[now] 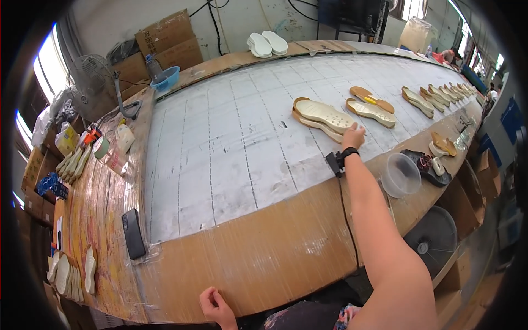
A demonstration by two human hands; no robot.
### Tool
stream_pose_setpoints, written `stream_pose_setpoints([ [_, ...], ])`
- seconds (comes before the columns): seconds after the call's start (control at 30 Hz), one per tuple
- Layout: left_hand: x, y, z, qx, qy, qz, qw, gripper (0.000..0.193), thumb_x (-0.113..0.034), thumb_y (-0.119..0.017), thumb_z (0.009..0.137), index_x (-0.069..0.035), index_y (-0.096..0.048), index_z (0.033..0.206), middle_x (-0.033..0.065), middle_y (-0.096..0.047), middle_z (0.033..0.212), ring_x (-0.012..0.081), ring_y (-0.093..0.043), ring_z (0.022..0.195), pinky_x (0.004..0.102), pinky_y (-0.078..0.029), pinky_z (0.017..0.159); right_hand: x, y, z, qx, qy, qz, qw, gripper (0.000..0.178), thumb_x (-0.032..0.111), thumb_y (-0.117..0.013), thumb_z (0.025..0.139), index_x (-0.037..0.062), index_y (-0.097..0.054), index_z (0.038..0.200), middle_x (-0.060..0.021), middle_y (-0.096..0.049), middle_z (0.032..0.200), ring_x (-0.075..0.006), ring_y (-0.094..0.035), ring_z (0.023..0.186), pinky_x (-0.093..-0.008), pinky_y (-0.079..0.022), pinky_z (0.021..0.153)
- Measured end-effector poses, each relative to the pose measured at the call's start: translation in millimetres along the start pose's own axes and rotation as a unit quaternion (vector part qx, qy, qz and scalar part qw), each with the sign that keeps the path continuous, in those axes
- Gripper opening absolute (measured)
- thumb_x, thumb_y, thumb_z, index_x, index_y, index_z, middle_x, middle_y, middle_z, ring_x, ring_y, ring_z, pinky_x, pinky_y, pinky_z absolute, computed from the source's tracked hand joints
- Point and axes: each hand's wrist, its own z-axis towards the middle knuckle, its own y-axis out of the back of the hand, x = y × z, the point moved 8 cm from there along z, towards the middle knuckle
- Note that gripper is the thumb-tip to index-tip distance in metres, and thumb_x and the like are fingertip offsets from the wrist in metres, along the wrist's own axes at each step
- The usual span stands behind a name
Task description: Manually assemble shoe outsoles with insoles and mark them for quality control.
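Observation:
My right hand (353, 136) reaches out over the belt, its fingers closed on the near end of a cream shoe sole (322, 114). That sole lies partly on a second, tan-edged sole (308, 122). Just right of them are another cream sole (374, 114) and a brown sole (360, 92) with small yellow pieces on it. My left hand (216, 305) rests by the table's near edge, fingers curled in, with nothing visible in them. A black wrist device with a cable (335, 164) is strapped at my right wrist.
More soles (418, 102) run in a row toward the far right. A clear plastic tub (401, 175) and a dark shoe sole (434, 170) sit near the right edge. Left are a phone (133, 234), tape rolls (101, 147) and stacked soles (69, 278). White soles (267, 44) stand behind.

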Motion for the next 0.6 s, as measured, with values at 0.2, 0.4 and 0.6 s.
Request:
stream_pose_setpoints([
  [0.2,-54.1,-12.3,5.0,0.024,-0.071,0.075,0.994,0.008,-0.002,-0.056,0.082,0.002,-0.057,0.089,0.0112,-0.058,0.085,0.0224,-0.054,0.079,0.0301,-0.045,0.073,-36.1,-28.5,44.3,0.132,-0.126,-0.049,0.982,0.051,0.037,-0.052,0.077,-0.007,-0.054,0.104,-0.0232,-0.058,0.103,-0.035,-0.054,0.098,-0.0367,-0.041,0.086],
  [0.4,-46.1,-14.4,-2.1,0.018,-0.104,0.09,0.99,0.014,-0.005,-0.054,0.084,0.001,-0.056,0.096,0.0086,-0.056,0.081,0.0183,-0.053,0.071,0.0273,-0.045,0.064,-33.2,-29.8,35.8,0.143,-0.28,0.03,0.949,0.039,0.017,-0.054,0.075,-0.0131,-0.054,0.099,-0.0226,-0.06,0.088,-0.0284,-0.062,0.073,-0.0345,-0.048,0.06],
  [0.6,-31.8,-16.6,-4.5,0.032,-0.027,0.044,0.998,0.006,-0.001,-0.052,0.083,0.0,-0.055,0.088,0.0028,-0.053,0.082,0.01,-0.049,0.069,0.021,-0.04,0.062,-42.4,-57.6,3.4,0.27,-0.308,0.124,0.904,0.039,0.014,-0.055,0.075,-0.0131,-0.051,0.102,-0.0212,-0.056,0.097,-0.0276,-0.06,0.081,-0.035,-0.047,0.061],
])
